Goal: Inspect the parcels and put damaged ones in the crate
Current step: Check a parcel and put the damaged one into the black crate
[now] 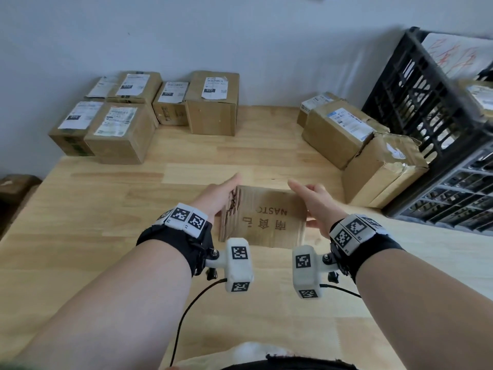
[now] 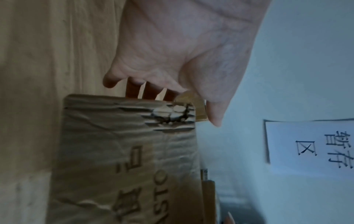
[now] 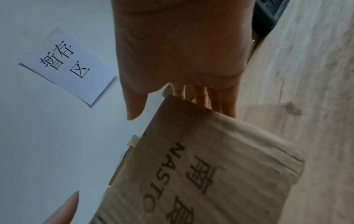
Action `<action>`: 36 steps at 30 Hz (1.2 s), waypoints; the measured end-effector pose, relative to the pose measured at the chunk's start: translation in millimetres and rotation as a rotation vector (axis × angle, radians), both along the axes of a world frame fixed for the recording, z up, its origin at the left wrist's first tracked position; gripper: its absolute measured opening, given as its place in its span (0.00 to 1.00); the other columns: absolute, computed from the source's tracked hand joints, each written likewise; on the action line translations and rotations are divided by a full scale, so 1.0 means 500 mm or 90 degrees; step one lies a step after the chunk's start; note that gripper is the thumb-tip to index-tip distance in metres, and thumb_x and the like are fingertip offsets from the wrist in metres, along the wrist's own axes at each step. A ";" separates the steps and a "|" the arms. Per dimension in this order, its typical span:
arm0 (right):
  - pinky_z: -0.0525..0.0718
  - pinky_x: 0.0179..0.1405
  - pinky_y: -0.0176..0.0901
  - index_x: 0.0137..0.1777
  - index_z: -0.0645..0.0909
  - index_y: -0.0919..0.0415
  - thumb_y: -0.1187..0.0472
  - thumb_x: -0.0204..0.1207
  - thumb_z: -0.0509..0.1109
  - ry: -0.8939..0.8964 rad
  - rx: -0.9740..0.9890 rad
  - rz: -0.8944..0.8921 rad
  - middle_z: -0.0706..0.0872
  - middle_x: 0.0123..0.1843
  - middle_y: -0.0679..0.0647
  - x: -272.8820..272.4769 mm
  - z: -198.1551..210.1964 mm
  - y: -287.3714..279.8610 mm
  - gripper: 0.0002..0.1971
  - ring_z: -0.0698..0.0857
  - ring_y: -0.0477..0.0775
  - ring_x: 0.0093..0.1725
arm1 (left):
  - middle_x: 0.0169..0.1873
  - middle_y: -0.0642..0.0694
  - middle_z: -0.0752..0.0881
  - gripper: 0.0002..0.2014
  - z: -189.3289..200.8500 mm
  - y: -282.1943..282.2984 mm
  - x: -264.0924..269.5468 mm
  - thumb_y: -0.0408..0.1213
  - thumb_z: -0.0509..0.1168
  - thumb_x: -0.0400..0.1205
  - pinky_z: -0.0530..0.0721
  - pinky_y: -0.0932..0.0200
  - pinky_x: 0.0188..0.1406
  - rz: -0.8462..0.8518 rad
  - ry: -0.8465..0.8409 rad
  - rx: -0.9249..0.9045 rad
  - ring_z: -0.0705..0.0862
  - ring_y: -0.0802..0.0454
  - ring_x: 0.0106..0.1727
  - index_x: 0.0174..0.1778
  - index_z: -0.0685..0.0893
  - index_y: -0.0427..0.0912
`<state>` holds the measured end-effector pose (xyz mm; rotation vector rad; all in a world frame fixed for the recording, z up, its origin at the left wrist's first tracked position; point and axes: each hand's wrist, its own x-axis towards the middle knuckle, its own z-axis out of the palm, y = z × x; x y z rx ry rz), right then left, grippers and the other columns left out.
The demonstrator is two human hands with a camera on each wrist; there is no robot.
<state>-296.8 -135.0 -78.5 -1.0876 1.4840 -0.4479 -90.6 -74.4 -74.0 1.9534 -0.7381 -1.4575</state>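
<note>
Brown corrugated parcel [image 1: 269,217], black printed characters and "NASTO" lettering; pale torn patch with dark cracks at one crumpled corner [image 2: 172,113]. Light wood-grain table [image 1: 106,209], blond planks. Far left: tan boxes [image 1: 117,129] with white labels, black barcode print. Right: black lattice crate [image 1: 416,102], white sheet inside with red scrawl. Pale grey-blue wall [image 1: 240,36]. White sign [image 3: 67,65], black characters. White wrist blocks [image 1: 184,217], black square-code markers.

Light wooden table [image 1: 106,209], six labelled boxes [image 1: 128,113] at its far left, three dented boxes [image 1: 354,145] far right, beside a black crate [image 1: 416,108]
</note>
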 end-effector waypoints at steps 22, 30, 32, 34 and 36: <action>0.92 0.46 0.60 0.64 0.71 0.61 0.44 0.75 0.75 0.249 -0.021 0.203 0.84 0.57 0.59 0.029 -0.004 -0.011 0.28 0.91 0.60 0.50 | 0.59 0.41 0.84 0.29 -0.038 -0.027 0.019 0.47 0.77 0.72 0.83 0.40 0.62 -0.058 -0.133 0.083 0.84 0.40 0.58 0.65 0.77 0.39; 0.92 0.43 0.58 0.68 0.70 0.62 0.41 0.75 0.73 0.284 -0.050 0.214 0.83 0.56 0.59 0.030 -0.007 -0.004 0.31 0.90 0.59 0.47 | 0.60 0.38 0.84 0.30 -0.045 -0.037 0.011 0.49 0.72 0.74 0.84 0.43 0.62 -0.085 -0.171 0.089 0.84 0.41 0.59 0.68 0.77 0.36; 0.92 0.43 0.57 0.70 0.69 0.62 0.40 0.76 0.72 0.285 -0.052 0.212 0.82 0.58 0.58 0.028 -0.004 0.000 0.32 0.88 0.58 0.49 | 0.58 0.39 0.84 0.31 -0.047 -0.036 0.011 0.50 0.72 0.73 0.84 0.43 0.62 -0.085 -0.171 0.089 0.85 0.41 0.58 0.68 0.77 0.36; 0.92 0.45 0.57 0.71 0.69 0.61 0.40 0.76 0.72 0.266 -0.050 0.202 0.81 0.59 0.57 0.023 -0.001 0.006 0.33 0.87 0.57 0.51 | 0.59 0.39 0.84 0.37 -0.052 -0.033 0.013 0.54 0.72 0.68 0.83 0.42 0.62 -0.086 -0.169 0.095 0.84 0.41 0.59 0.69 0.76 0.37; 0.92 0.48 0.58 0.70 0.70 0.61 0.40 0.76 0.72 0.236 -0.039 0.184 0.82 0.59 0.57 0.020 0.000 0.012 0.32 0.88 0.58 0.50 | 0.61 0.39 0.84 0.41 -0.051 -0.029 0.016 0.57 0.70 0.62 0.82 0.42 0.63 -0.087 -0.165 0.093 0.84 0.41 0.59 0.70 0.76 0.38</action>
